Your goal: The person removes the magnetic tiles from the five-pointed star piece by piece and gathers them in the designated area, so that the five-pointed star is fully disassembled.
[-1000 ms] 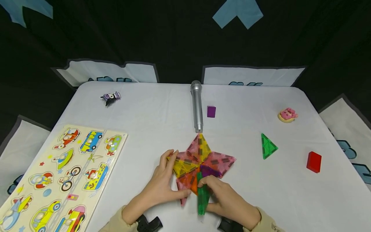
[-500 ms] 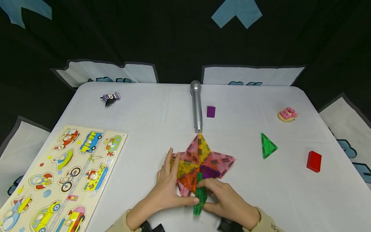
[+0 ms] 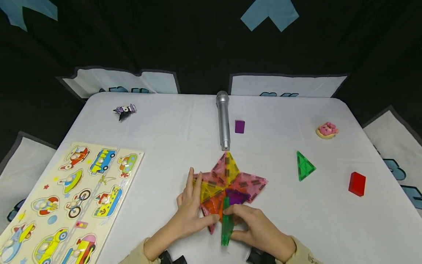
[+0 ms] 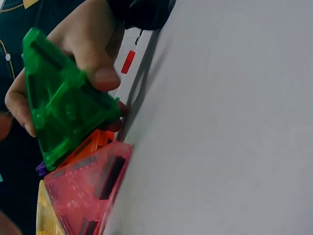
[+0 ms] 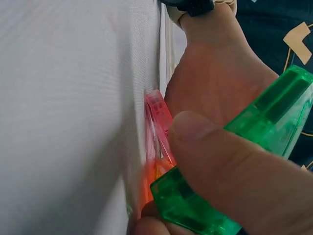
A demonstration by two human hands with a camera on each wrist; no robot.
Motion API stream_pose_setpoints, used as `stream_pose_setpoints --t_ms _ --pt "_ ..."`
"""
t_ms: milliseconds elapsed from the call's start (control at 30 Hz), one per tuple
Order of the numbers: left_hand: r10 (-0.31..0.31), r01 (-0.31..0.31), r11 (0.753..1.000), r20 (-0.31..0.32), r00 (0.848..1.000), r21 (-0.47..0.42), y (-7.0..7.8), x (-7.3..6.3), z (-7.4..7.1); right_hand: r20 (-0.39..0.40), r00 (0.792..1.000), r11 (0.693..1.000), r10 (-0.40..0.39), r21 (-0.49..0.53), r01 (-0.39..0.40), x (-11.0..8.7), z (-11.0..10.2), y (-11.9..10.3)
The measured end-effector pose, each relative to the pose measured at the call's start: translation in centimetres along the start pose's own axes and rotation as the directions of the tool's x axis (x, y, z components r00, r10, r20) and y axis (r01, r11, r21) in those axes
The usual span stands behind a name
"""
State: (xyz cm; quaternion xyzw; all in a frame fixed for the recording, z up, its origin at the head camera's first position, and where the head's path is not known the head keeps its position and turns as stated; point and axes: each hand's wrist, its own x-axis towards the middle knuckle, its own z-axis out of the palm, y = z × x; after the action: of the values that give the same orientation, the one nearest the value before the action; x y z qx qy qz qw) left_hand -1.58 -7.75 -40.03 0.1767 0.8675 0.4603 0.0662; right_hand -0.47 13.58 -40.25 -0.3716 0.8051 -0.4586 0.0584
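Note:
My right hand (image 3: 254,223) pinches a green triangular magnetic tile (image 3: 226,233) between thumb and fingers, held on edge at the near side of a flat star. The star is built of translucent magnetic tiles: pink (image 3: 252,183), yellow (image 3: 233,170), orange (image 3: 214,203) and purple (image 3: 238,196). On the star's left side rests my left hand (image 3: 188,214), its fingers extended over the yellow and pink tiles and its thumb by the near pink point. In the left wrist view the green tile (image 4: 68,107) stands tilted above a pink tile (image 4: 88,191). Fingers partly cover it in the right wrist view.
A silver microphone (image 3: 224,121) lies just beyond the star, beside a purple block (image 3: 239,127). To the right are a loose green triangle (image 3: 305,167), a red block (image 3: 357,184) and a pink figurine (image 3: 327,130). A vehicle puzzle board (image 3: 128,185) lies left; a small dark toy (image 3: 125,111) sits behind.
My left thumb reached across to the green tile, then drew back left to the pink point. Its index finger has straightened. The green tile has turned more edge-on in my right hand.

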Motion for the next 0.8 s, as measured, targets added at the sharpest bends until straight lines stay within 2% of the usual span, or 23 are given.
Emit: stream_pose_setpoints --t_ms 200,333,433,567,800 --pt "-0.002 0.000 0.999 0.028 1.000 0.049 0.04 -0.11 0.21 -0.007 0.999 0.999 0.042 0.035 -0.041 0.01 0.10 -0.03" --pt "-0.018 0.007 0.992 0.091 0.996 0.127 0.01 -0.19 0.31 -0.042 0.998 0.997 0.056 0.063 -0.053 -0.02 0.15 -0.23" --pt "-0.028 0.014 0.994 0.129 0.991 0.108 0.10 -0.22 0.19 -0.066 0.997 0.998 0.048 0.031 -0.046 0.04 0.14 -0.36" --pt "-0.031 0.027 0.999 0.123 0.992 0.034 0.25 -0.13 -0.01 -0.056 0.996 0.997 0.073 0.017 -0.072 0.12 0.03 -0.35" --pt "-0.043 0.038 0.999 0.144 0.989 0.031 0.32 -0.21 -0.03 -0.058 0.996 0.998 0.067 0.007 -0.066 0.03 0.17 -0.22"
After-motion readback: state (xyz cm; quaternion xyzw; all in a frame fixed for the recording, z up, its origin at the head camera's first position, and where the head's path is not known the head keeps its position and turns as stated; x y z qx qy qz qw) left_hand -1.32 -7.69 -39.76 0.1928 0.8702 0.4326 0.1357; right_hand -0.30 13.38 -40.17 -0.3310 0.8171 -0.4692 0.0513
